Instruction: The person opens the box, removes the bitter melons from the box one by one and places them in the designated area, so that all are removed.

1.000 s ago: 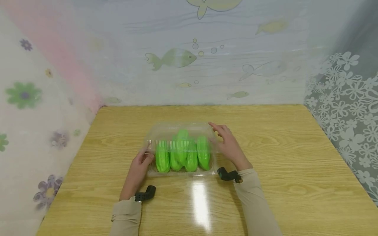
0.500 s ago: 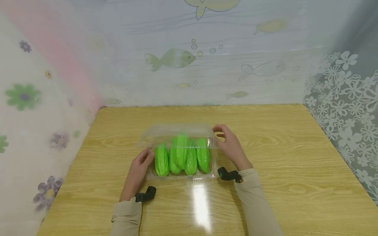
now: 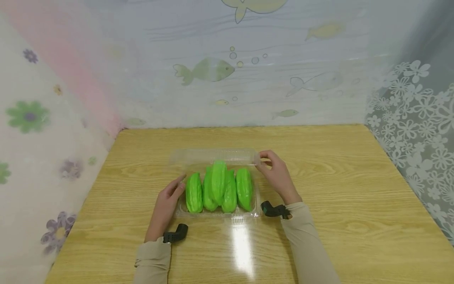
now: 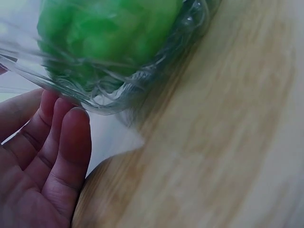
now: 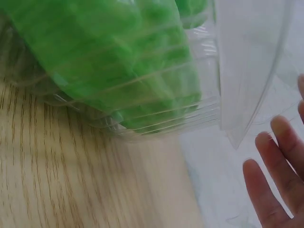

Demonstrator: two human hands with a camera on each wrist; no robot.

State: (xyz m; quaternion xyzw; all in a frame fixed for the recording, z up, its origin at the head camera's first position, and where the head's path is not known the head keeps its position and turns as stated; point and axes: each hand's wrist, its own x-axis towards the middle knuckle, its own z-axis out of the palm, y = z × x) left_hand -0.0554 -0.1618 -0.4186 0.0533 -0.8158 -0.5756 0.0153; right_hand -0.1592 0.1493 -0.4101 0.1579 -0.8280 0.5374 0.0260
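Observation:
A clear plastic clamshell box [image 3: 220,215] stands on the table, holding several bright green, wrinkled, elongated vegetables [image 3: 244,189] that look like bitter melons. Its clear lid [image 3: 223,156] is raised and tilted back along the far side. My right hand [image 3: 278,173] pinches the lid's right end between thumb and index finger. Loosely spread, the other fingers [image 5: 268,156] of that hand stay apart from the plastic in the right wrist view. My left hand [image 3: 168,197] is at the box's left side, fingertips [image 4: 73,126] right at its outer edge in the left wrist view, fingers relaxed.
The wood-grain table [image 3: 347,205] reaches back to a wall curtain [image 3: 213,102] printed with fish. Flowered sheets hang at left and right. A black wrist camera [image 3: 176,233] sits on the left wrist and another black camera [image 3: 273,209] on the right.
The lid has swung up and back, away from over the green vegetables, with my right hand at its right end. My left hand stays beside the box.

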